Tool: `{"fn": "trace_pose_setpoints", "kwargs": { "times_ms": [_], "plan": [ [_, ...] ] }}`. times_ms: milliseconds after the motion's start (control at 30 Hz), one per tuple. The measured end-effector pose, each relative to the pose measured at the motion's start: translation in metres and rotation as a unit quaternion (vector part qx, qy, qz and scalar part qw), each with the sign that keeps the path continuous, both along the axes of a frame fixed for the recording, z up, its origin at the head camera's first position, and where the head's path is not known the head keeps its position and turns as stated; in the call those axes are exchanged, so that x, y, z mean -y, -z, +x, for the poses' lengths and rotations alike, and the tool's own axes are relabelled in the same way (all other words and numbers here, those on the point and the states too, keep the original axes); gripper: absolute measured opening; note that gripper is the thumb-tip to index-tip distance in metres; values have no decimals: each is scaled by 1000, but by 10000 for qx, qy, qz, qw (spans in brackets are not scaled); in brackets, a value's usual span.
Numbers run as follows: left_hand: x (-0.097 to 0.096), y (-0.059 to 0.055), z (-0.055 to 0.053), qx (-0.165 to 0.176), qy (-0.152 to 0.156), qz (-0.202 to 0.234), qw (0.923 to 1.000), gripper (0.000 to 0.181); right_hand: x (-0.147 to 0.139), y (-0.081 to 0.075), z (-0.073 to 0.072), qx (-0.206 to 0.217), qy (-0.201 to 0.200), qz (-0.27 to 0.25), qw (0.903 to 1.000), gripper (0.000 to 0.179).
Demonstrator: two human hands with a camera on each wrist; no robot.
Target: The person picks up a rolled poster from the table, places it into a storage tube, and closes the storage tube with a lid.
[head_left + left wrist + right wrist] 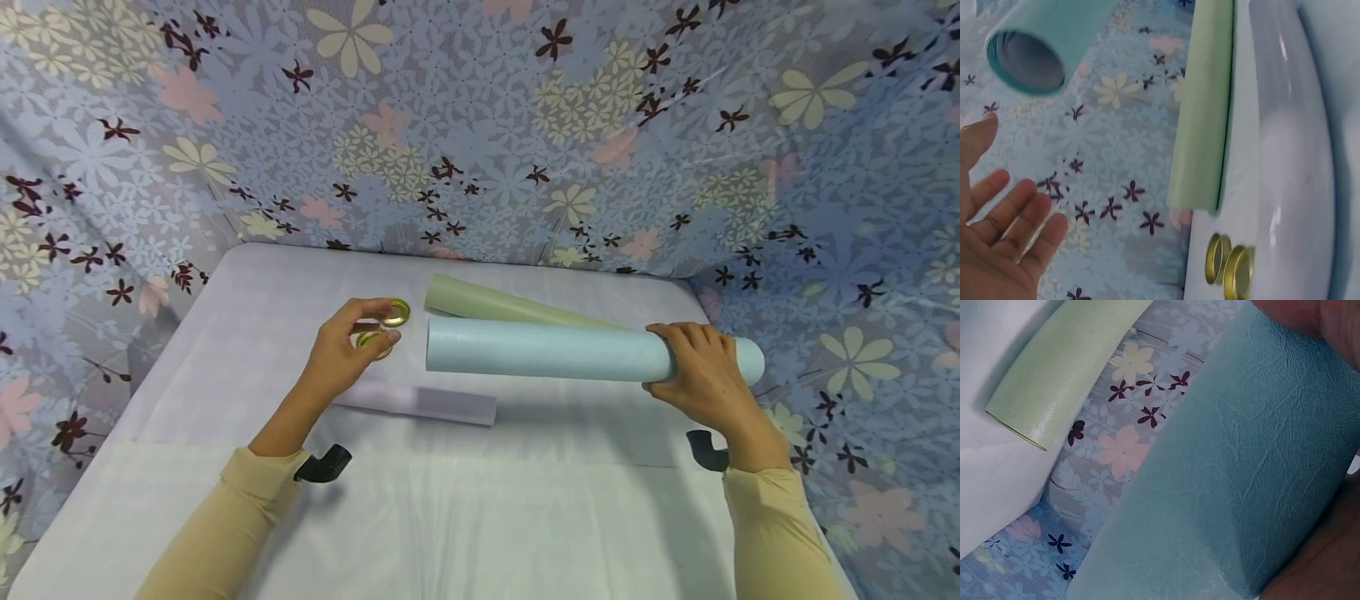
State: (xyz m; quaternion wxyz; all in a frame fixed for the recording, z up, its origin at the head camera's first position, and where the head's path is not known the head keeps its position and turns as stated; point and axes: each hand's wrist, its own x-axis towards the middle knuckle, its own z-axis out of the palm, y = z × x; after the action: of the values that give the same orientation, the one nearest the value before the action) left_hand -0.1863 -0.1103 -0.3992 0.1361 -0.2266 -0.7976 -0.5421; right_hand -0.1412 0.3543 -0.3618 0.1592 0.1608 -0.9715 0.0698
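My right hand grips a light blue roll near its right end and holds it above the table. The blue roll has a creased, leathery surface in the right wrist view, and its hollow end faces the left hand in the left wrist view. My left hand is held in the air, fingers apart and slightly bent, with nothing in it. In the head view it overlaps two small gold rings, which stay on the table.
A light green roll lies at the back of the white-covered table, partly behind the blue one. In front lies a pale lilac roll. Flower-patterned cloth hangs behind and at the sides.
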Motion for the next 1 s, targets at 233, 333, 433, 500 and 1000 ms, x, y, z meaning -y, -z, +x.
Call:
{"fn": "trace_pose_setpoints", "kwargs": {
  "times_ms": [233, 333, 433, 500, 1000],
  "plan": [
    [12, 0, -23, 457, -322, -752, 9956, 48, -4, 2, 2, -43, -15, -46, 10000, 82],
    [15, 1, -33, 715, -355, -1212, 9894, 50, -6, 2, 3, -81, -46, -70, 9999, 81],
    [17, 3, -43, 924, -315, -1706, 9805, 50, -7, 3, 4, -106, -81, -87, 9999, 81],
    [18, 5, -48, 950, -295, -1995, 9748, 50, -8, 4, 4, -112, -82, -91, 9999, 81],
    [31, 26, -77, 1479, -98, -3022, 9417, 58, -15, 8, 6, -97, -10, -146, 9998, 80]
  ]
}}
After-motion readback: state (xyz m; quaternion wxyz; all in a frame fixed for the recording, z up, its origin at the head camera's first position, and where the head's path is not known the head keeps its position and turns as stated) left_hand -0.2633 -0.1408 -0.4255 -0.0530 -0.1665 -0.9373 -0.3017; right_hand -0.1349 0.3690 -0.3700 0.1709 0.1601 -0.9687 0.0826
